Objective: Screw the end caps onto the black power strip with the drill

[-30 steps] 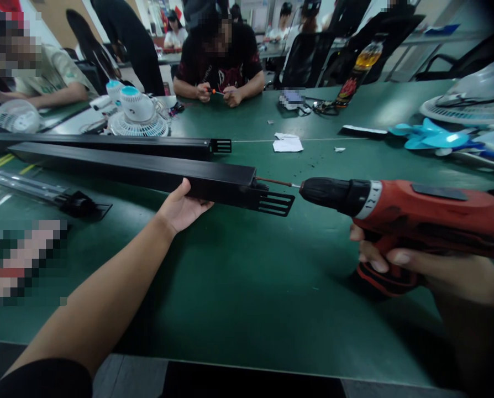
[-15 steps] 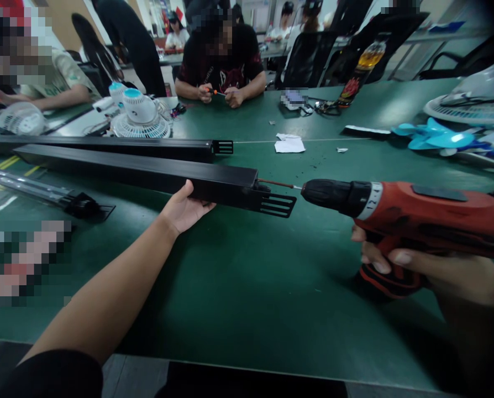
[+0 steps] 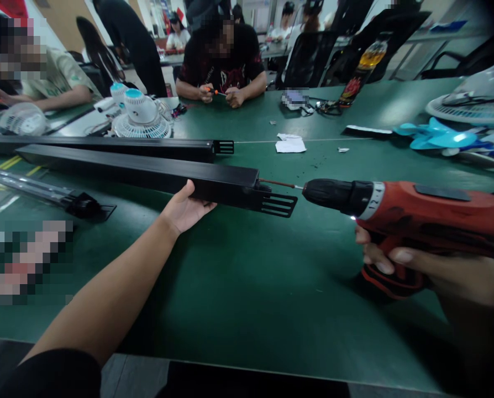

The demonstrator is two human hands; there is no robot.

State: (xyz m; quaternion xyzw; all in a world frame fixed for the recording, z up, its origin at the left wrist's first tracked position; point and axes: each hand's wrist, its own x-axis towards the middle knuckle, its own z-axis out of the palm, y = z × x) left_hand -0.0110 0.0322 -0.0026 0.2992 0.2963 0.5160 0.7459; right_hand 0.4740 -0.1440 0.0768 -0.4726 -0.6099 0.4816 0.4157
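Observation:
My left hand (image 3: pixel 189 209) is closed round the near side of a long black rectangular housing (image 3: pixel 147 168), thumb up against its face and fingers underneath. A flat slotted tab (image 3: pixel 279 204) sticks out from the housing's right end. My right hand (image 3: pixel 433 271) grips a red and black cordless drill (image 3: pixel 441 213) by its handle, with a finger at the trigger. The drill's long thin bit (image 3: pixel 278 183) reaches left to the housing's end, above the tab; its tip is hidden there. A small light glows beneath the drill's chuck (image 3: pixel 330 193).
Behind lies a second black housing (image 3: pixel 180 146); a clear strip with a black end (image 3: pixel 85 205) is at left. White fan parts (image 3: pixel 141 113), paper scraps (image 3: pixel 290 145), a bottle (image 3: pixel 365 66) and blue fan blades (image 3: pixel 437 134) lie farther off. Across the table a person (image 3: pixel 222 61) holds a screwdriver.
The light under the drill's chuck has come on. Both hands, the housing and the drill stay almost where they were.

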